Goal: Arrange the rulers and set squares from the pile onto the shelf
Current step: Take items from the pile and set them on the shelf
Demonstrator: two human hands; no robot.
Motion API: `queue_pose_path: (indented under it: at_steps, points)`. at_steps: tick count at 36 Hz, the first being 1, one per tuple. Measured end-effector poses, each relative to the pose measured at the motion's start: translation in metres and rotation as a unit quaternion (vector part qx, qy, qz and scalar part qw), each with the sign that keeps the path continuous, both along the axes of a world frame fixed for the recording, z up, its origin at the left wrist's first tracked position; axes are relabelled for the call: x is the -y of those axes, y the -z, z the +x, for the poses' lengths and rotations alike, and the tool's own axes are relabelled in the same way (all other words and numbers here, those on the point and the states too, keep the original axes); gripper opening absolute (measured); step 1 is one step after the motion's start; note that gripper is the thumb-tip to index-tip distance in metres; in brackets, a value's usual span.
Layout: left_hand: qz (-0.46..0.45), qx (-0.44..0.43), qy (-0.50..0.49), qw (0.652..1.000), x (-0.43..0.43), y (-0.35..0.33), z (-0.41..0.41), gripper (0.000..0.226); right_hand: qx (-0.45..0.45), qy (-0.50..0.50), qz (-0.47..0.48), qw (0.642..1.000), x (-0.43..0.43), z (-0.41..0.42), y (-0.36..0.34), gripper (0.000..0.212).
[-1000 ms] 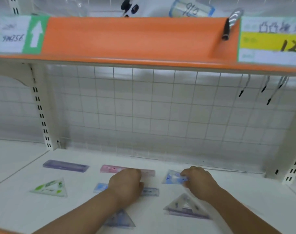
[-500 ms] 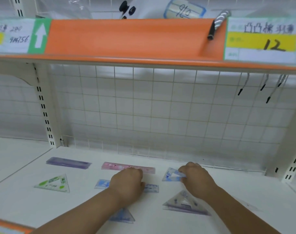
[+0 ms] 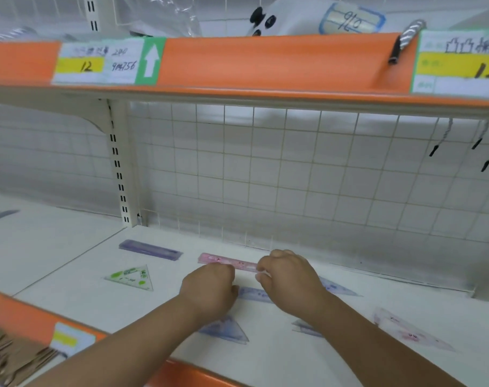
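status: eight pieces lie flat on the shelf [image 3: 70, 277], spread out in loose rows. the source pile isn't in frame, so i can't say how many are left to bring. my read is mid-task, lining things up.

right grip [image 3: 289, 283] pinches the right end of the pink ruler [image 3: 223, 259], which lies in the back row near the wire mesh [image 3: 293, 177]. left grip [image 3: 209, 291] is curled, knuckles up, just in front of that ruler and over the left end of the blue ruler [image 3: 255, 294]. i can't tell if it holds anything.

count:
- rulers: 3. purple ruler [image 3: 149, 249] back left, pink ruler, blue ruler.
- set squares: 5. green set square [image 3: 131, 278] on the left, blue set square [image 3: 228, 329] beside my left wrist, pale set square [image 3: 339, 287] beyond the right grip, half-hidden set square [image 3: 304, 328] under my right forearm, pink set square [image 3: 405, 329] front right.

a blurred purple strip [image 3: 0, 215] sits in the next bay, far left. i can't tell what it is.

remaining, as i judge it: line up the pink ruler with the purple one, then tidy the front squares.
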State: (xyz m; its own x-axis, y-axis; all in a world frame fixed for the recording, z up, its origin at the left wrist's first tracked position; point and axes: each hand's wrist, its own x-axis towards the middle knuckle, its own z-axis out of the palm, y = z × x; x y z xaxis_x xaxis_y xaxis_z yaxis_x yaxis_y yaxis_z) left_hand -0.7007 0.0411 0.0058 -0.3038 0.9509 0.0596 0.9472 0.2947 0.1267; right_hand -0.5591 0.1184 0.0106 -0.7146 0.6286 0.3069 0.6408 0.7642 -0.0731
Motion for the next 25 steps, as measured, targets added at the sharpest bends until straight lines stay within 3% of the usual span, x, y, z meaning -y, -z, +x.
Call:
queue_pose_path:
  at_steps: [12,25]
  points:
    - [0.031,-0.007,-0.036,0.999,0.063,-0.017,-0.063,0.031,0.006,-0.04,0.006,0.999,0.047,-0.075,-0.016,0.03]
    - [0.037,-0.025,-0.091,0.995,0.189,-0.03,-0.201,0.035,-0.006,-0.101,0.013,0.995,0.155,-0.227,-0.022,0.027]
